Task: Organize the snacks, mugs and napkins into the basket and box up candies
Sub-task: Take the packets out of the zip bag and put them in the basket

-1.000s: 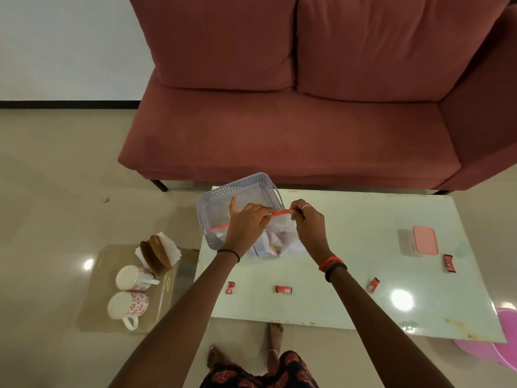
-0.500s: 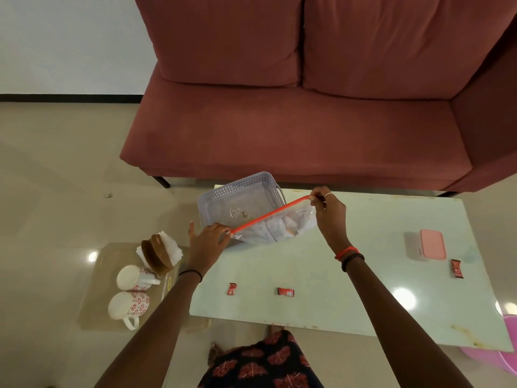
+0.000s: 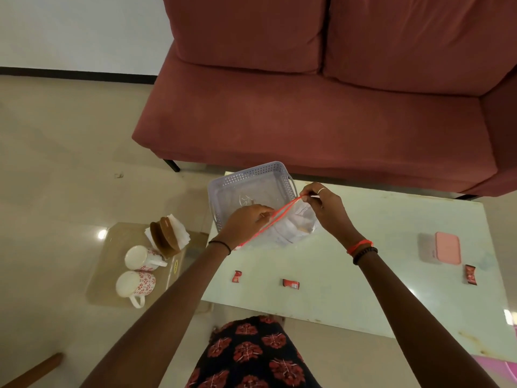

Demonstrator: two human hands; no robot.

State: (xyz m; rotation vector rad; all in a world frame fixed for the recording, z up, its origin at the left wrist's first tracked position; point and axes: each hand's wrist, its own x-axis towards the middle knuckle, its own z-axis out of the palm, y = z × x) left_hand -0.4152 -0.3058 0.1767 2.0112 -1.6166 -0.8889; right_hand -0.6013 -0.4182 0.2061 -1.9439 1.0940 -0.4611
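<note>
A clear zip bag of snacks [image 3: 293,229] with a red seal strip hangs over the table's left end, just in front of the lilac perforated basket [image 3: 246,175]. My left hand [image 3: 246,222] pinches the strip near its middle, and my right hand [image 3: 324,205] pinches its far end. Three red candies lie on the table: one [image 3: 237,276], another [image 3: 291,284] and a third [image 3: 470,274]. A pink-lidded box [image 3: 446,247] stands at the right. Two white mugs with red flowers [image 3: 141,257] [image 3: 134,285] and napkins in a brown holder [image 3: 170,233] sit on a low side table at the left.
A red sofa [image 3: 307,121] runs behind the pale glass table [image 3: 391,289]. The low glass side table [image 3: 112,275] stands left of it on the tiled floor. A pink object [image 3: 500,369] shows at the bottom right corner. My patterned clothing fills the bottom middle.
My left hand came back from the bag's lower left corner to the red strip near its middle. The strip, drawn straight a moment ago, now gapes slightly between my hands.
</note>
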